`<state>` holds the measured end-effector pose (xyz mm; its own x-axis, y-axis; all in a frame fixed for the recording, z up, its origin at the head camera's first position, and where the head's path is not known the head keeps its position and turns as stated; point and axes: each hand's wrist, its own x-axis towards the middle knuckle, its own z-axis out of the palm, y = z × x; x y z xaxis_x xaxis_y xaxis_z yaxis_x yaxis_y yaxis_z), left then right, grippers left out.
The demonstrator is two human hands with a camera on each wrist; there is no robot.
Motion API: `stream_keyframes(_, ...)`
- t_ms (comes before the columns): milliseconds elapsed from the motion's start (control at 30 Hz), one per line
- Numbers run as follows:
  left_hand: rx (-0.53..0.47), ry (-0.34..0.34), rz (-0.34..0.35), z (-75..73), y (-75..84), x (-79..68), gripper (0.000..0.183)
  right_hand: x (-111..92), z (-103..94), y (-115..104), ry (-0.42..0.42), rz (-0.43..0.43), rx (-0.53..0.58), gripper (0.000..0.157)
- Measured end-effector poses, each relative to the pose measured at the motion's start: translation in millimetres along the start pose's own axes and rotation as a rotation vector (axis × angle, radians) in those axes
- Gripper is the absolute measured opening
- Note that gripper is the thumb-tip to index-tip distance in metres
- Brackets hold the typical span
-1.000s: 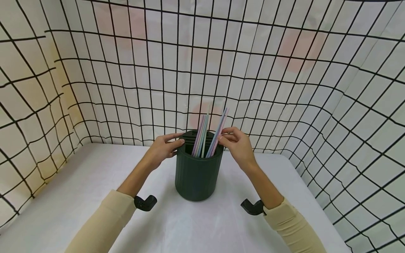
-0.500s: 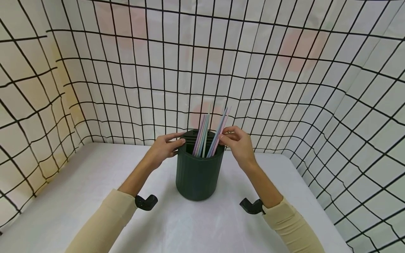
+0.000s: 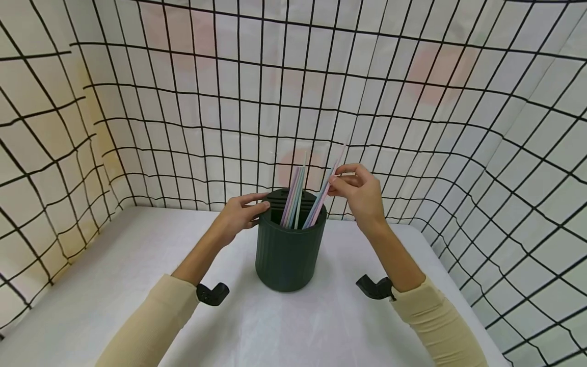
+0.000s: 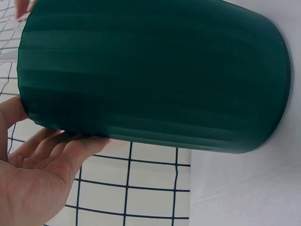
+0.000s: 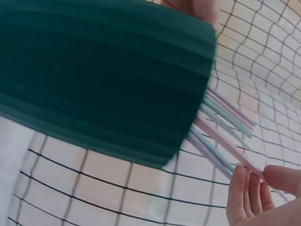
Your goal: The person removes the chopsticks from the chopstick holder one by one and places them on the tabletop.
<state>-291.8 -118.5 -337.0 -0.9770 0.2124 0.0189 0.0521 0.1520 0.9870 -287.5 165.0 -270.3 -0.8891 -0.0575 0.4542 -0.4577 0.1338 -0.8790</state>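
Observation:
A dark green ribbed bin stands upright on the white tabletop. Pastel drinking straws lean out of its mouth in two bunches. My left hand grips the bin's left rim, thumb at the edge and fingers along the outside. In the left wrist view those fingers lie against the ribbed wall. Above the right rim, my right hand pinches a pink straw between thumb and fingertips. That straw's lower end is still inside the bin; other straws lean close beside it.
Black wire grid lines the back and both sides, with white sheeting behind it. The white tabletop stretches in front of the bin. Black curved mounts sit on both wrists.
My right hand has risen and moved right, drawing the pink straw partly upward out of the bin. The left hand keeps its hold on the rim.

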Motion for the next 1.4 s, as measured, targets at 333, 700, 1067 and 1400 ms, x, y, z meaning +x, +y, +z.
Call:
stream_keyframes(333, -0.007, 0.007, -0.015, 1.2, 0.6, -0.8, 0.053, 12, -27.7, -50, 0.081, -0.048, 0.163, 0.022)
stream_keyframes(700, 0.005, 0.013, -0.010, 2.5, 1.2, -2.3, 0.052, 14, -89.3, -55, 0.146, 0.074, 0.164, 0.039)
stream_keyframes(1067, -0.003, 0.013, 0.002, 1.3, -0.2, -0.9, 0.052, 8, -156.2, -5, 0.101, 0.243, 0.004, 0.038)
stream_keyframes(1400, 0.003, 0.012, 0.003, 1.1, -1.7, -1.1, 0.052, -10, -214.7, 67, 0.038, 0.497, 0.053, 0.009)
